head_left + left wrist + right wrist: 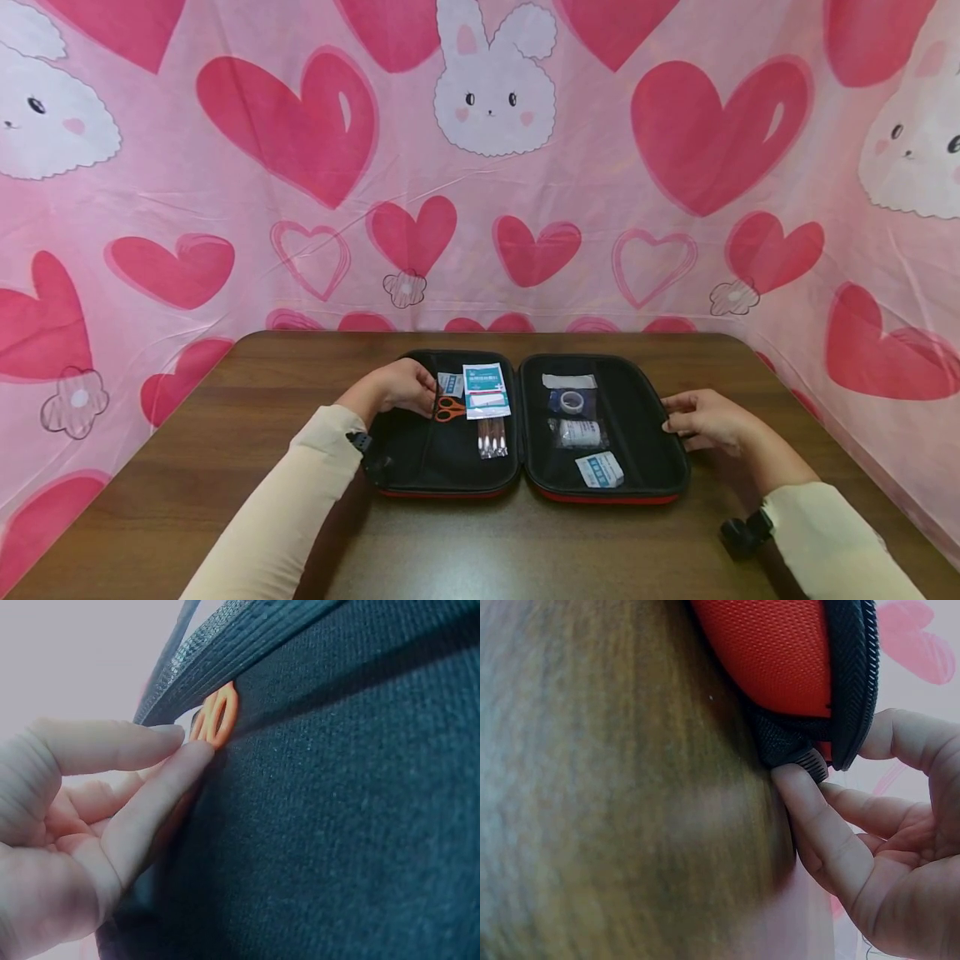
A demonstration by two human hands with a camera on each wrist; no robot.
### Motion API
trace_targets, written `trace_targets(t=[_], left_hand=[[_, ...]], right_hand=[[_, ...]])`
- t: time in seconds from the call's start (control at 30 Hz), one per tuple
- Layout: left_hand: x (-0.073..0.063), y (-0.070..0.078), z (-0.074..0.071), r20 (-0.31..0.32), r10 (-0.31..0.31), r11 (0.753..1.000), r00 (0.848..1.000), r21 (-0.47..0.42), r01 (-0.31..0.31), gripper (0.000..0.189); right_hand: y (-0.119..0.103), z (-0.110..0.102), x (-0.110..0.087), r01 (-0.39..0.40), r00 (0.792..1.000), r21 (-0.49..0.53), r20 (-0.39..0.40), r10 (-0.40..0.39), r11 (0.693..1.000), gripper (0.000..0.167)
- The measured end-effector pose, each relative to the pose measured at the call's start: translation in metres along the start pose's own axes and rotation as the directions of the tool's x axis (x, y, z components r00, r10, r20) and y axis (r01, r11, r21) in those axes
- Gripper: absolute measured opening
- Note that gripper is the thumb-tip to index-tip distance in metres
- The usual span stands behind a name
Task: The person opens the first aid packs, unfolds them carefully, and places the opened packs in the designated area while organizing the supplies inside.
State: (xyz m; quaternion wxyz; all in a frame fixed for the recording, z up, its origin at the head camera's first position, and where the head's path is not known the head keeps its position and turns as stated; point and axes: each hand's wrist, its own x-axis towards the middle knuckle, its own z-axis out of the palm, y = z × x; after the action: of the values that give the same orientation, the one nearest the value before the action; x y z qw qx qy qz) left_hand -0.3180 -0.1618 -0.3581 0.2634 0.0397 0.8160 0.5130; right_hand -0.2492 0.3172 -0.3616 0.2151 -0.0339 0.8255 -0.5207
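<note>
A black-lined zip case (472,479) lies unfolded on the table, its outside red. At its left half, my left hand (405,387) pinches a pair of orange-handled scissors (450,409) between thumb and forefinger; the blades are hidden. The finger loops (223,716) show right at the fingertips, below a dark ribbed edge (240,649). My right hand (708,421) grips the case's outer right edge. Seen from that wrist, the thumb (802,791) is at a small black tab (810,761) and a finger lies behind the zipper rim (855,690).
Beside the scissors are a blue-and-white packet (486,387), a small packet (451,384) and cotton swabs (492,439). The right half carries a tape roll (572,403), a wrapped bandage roll (580,433), a white strip (568,381) and another packet (600,470). A heart-patterned cloth (532,183) hangs behind the wooden table (285,375).
</note>
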Motion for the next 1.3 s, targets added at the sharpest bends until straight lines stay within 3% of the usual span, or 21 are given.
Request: trace_targets(t=[0.2,0.37,0.73,1.07,1.3], left_hand=[[-0.005,0.006,-0.003,-0.085,-0.028,0.999,0.996,-0.048,0.024,0.026],[-0.006,0.010,-0.007,-0.157,-0.009,0.993,0.988,-0.118,-0.010,0.031],[-0.004,0.018,-0.007,-0.103,0.047,0.998,0.994,-0.043,-0.052,0.033],[0.007,0.022,0.011,-0.020,0.030,0.999,0.999,-0.045,-0.031,0.037],[0.013,0.023,0.026,-0.064,0.010,0.998,0.998,-0.067,-0.014,0.049]], right_hand=[[0.000,0.000,0.000,-0.001,1.000,-0.002,-0.002,0.001,1.000,0.062],[0.001,0.000,0.001,-0.003,1.000,-0.005,-0.002,0.003,1.000,0.062],[-0.001,-0.001,0.000,-0.017,1.000,-0.019,-0.007,0.017,1.000,0.062],[0.001,-0.001,0.002,-0.018,1.000,-0.014,-0.005,0.018,1.000,0.063],[0.000,-0.001,0.002,-0.015,1.000,-0.025,-0.004,0.015,1.000,0.064]])
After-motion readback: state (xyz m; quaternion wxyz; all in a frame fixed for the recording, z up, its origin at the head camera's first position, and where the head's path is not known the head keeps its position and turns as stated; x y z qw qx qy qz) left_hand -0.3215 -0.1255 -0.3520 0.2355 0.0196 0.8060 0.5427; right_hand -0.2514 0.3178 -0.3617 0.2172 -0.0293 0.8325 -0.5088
